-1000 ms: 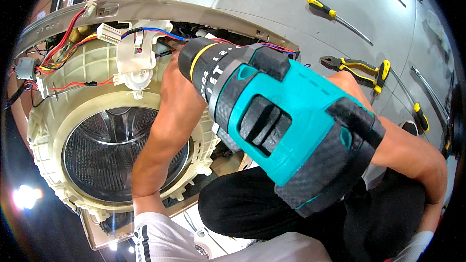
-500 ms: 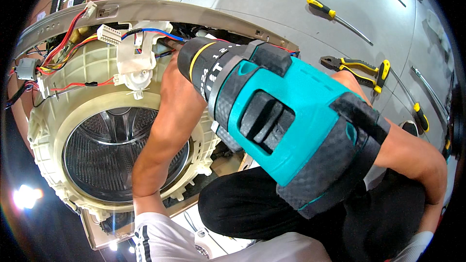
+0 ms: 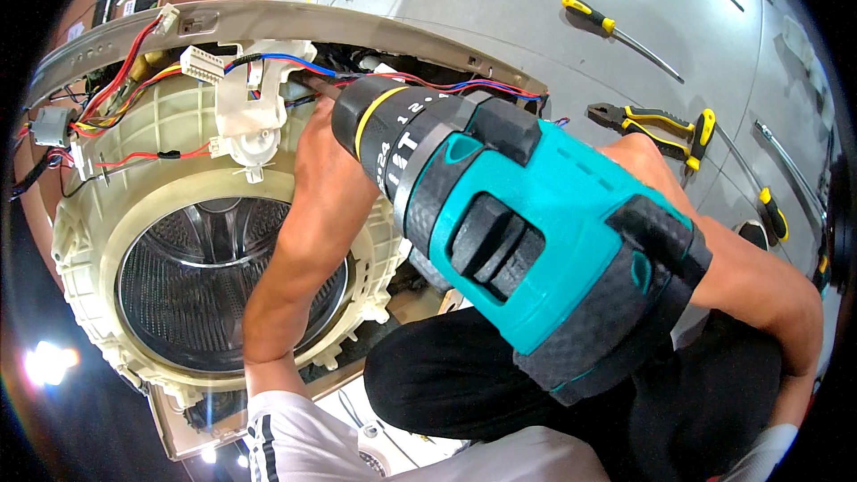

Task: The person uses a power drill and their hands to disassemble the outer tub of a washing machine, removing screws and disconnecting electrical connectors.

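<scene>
A teal and black cordless drill (image 3: 571, 241) fills the middle of the view, tilted, with its chuck toward the upper left. My right hand (image 3: 644, 161) is closed round its handle, mostly hidden behind the body. A bit (image 3: 320, 85) reaches from the chuck toward the top of a cream plastic washing machine tub (image 3: 178, 129). My left hand (image 3: 323, 129) is beside the chuck at the tub's upper edge; its fingers are hidden. A white plastic bracket (image 3: 248, 107) with red and blue wires sits just left of the bit.
The round metal drum (image 3: 223, 277) lies inside the tub. A beige metal frame edge (image 3: 375, 25) curves behind it. On the grey floor lie a screwdriver (image 3: 620, 36), yellow and black pliers (image 3: 656, 129) and several more tools. Loose wires with a white connector (image 3: 202, 64) run along the tub's top.
The drill has shifted slightly to the right and down at its chuck end, and the chuck's markings have turned a little. My left arm stays nearly in place.
</scene>
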Demonstrator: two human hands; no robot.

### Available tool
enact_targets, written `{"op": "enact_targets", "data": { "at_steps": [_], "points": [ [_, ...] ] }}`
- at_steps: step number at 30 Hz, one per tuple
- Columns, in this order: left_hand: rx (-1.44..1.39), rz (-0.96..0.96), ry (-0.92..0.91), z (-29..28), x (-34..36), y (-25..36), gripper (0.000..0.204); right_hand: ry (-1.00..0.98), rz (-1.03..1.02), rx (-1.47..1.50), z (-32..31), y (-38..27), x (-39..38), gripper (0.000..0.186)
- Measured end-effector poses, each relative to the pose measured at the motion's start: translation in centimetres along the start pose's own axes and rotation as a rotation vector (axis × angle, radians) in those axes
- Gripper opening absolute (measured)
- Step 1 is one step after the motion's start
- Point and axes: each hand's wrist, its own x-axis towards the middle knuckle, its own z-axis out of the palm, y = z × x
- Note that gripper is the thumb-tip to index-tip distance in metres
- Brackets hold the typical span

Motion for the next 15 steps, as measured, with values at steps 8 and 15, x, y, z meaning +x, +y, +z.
{"op": "enact_targets", "data": {
  "at_steps": [8,15],
  "points": [
    [0.053,0.003,0.014,-0.3,0.0,0.2,0.024,0.023,-0.027,0.012,0.1,0.1,-0.2,0.035],
    [-0.005,0.003,0.027,-0.3,0.0,0.1,0.024,0.013,-0.026,0.025,0.2,0.4,0.0,0.034]
  ]
}}
